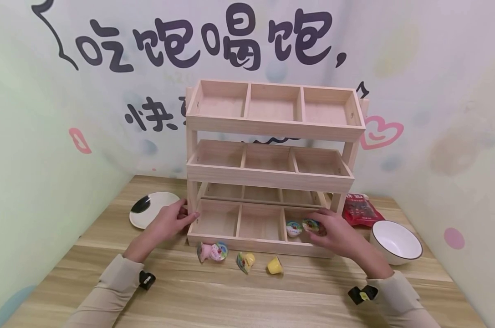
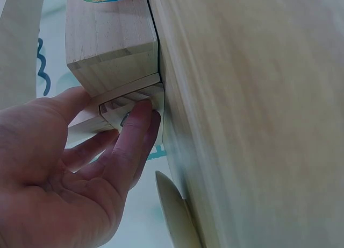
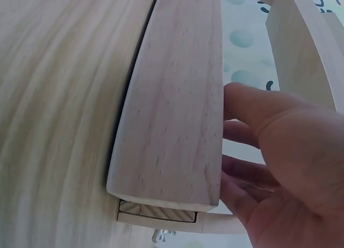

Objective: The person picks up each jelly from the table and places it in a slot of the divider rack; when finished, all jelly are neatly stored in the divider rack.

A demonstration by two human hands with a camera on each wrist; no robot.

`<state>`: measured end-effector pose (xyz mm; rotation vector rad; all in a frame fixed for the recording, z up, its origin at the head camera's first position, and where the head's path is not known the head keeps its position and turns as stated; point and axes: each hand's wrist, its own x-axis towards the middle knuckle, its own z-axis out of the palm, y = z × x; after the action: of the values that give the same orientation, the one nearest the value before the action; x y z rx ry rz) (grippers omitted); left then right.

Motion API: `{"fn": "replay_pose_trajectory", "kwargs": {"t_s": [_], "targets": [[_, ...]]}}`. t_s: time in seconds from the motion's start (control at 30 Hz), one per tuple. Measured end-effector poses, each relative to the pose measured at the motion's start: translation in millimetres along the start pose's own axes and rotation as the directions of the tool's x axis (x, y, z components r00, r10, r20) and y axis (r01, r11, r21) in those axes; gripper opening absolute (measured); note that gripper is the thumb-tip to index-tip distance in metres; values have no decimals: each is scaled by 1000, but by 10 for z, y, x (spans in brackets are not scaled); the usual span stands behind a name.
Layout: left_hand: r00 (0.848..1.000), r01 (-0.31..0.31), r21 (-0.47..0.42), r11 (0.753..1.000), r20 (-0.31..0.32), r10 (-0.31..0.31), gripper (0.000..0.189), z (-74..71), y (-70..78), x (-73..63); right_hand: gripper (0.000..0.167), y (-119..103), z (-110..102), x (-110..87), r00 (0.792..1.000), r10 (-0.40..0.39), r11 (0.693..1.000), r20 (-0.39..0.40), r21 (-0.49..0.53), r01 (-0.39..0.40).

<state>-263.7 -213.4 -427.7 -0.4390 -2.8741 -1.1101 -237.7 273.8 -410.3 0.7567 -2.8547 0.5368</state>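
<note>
A pale wooden tiered rack with divided trays stands on the table. My left hand grips the left end of its bottom tray, thumb at the rim and fingers behind the end piece; the left wrist view shows those fingers at the wood. Inside the bottom tray's right compartment, my right hand pinches a small jelly cup with a printed lid. Beside it lies another jelly cup. The tray's front board hides the fingertips in the right wrist view.
In front of the rack lie pink jelly cups, a yellow jelly cup with its lid showing and a tipped yellow one. A plate is at left. A white bowl and red packet stand at right.
</note>
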Motion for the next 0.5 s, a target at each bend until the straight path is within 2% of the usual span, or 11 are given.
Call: {"fn": "replay_pose_trajectory", "kwargs": {"t_s": [0.5], "targets": [[1000,7,-9,1000,3,-7,55,0,-12,7,40,-30,-27,60,996,-39,999,78,-28,41]]}}
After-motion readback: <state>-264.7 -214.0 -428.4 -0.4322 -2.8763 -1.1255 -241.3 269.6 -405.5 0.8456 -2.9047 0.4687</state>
